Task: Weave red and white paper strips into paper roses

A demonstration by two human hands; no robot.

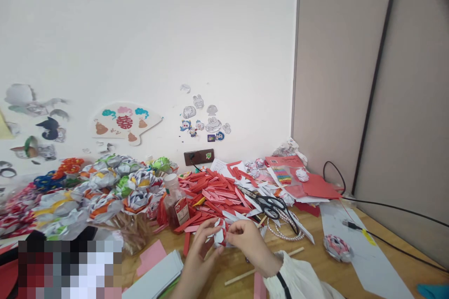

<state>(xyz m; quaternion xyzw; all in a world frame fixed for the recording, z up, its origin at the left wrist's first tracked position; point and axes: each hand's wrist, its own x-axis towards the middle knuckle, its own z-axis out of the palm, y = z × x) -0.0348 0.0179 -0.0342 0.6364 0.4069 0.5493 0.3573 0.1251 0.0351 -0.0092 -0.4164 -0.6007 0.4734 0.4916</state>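
Between my two hands is a small folded paper flower, white with red parts. My left hand curls its fingers round the flower's left side. From the right, my right hand pinches at its edge with thumb and fingertips. Just behind the hands lies a heap of folded red and pink paper strips. Black-handled scissors rest on the heap's right side, by a string of pearl-like beads. A thin wooden stick lies on the table below my right hand.
A bottle with a white cap stands left of the strips. Many finished paper flowers crowd the left side. Stacked white paper lies at front left. One paper flower sits at right, near a black cable. A wall rises behind.
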